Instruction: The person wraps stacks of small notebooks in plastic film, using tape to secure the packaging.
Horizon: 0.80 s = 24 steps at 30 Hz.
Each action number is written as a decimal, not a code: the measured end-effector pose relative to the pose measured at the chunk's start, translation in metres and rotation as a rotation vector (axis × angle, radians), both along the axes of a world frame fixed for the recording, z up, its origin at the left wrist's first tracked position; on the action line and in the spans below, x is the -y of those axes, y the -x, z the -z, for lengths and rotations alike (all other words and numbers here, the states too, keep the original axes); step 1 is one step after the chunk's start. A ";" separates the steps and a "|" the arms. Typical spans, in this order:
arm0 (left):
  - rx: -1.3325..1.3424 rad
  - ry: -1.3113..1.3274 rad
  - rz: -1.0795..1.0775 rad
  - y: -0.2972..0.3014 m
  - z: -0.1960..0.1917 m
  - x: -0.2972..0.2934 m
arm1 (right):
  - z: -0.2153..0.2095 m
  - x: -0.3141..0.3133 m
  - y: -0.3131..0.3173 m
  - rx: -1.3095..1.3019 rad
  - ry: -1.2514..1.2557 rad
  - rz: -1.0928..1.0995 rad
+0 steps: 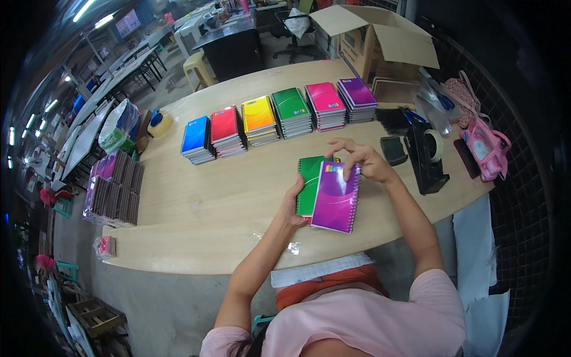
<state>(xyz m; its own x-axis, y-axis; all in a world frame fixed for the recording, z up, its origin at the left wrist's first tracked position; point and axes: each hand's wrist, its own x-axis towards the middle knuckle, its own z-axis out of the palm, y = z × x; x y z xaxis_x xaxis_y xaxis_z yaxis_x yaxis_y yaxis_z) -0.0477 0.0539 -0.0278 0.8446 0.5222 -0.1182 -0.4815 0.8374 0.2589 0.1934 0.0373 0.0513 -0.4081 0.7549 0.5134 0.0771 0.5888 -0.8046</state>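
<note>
Notebooks with spiral backs are in both hands, over the near half of the wooden table, close to its near edge. The purple notebook lies on top, and a green notebook peeks out from under its left side. The left hand is curled around the left edge of the small pile and holds it from below. The right hand is partly open, with its fingertips touching the top edge of the purple notebook. Along the far edge of the table six piles of notebooks stand in a row, side by side: a blue pile, a red pile, a yellow pile, a green pile, a pink pile and a purple pile. At the left end of the table more notebooks stand packed together. Near the right end sits a black tape dispenser, and a pink bag lies just past it. An open cardboard box stands beyond the far right corner.
</note>
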 end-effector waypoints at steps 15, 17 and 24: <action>-0.573 -2.395 -0.594 0.015 -0.086 0.051 | 0.043 0.121 0.029 -0.874 1.144 -0.255; -0.774 -2.608 -0.776 0.019 -0.074 0.056 | 0.042 0.123 0.023 -0.771 0.992 -0.194; -0.599 -1.319 -0.344 -0.017 -0.023 0.032 | 0.072 0.100 0.018 -0.415 0.499 0.265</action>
